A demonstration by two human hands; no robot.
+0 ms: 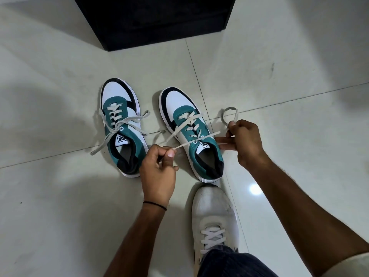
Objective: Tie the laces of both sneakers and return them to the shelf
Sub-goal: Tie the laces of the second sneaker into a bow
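Observation:
Two teal, white and black sneakers stand side by side on the tiled floor, toes pointing away from me. The left sneaker [121,126] has its grey laces lying loose across it and onto the floor. The right sneaker [191,132] has both lace ends pulled taut sideways. My left hand [159,168] pinches one lace end [183,145] just left of the shoe's collar. My right hand [243,140] grips the other lace end to the shoe's right, with a loop [230,114] curling above the fingers.
A black shelf unit [157,23] stands on the floor beyond the sneakers. My own foot in a white laced shoe [214,214] rests right behind the right sneaker's heel. Pale glossy floor tiles [60,196] surround everything.

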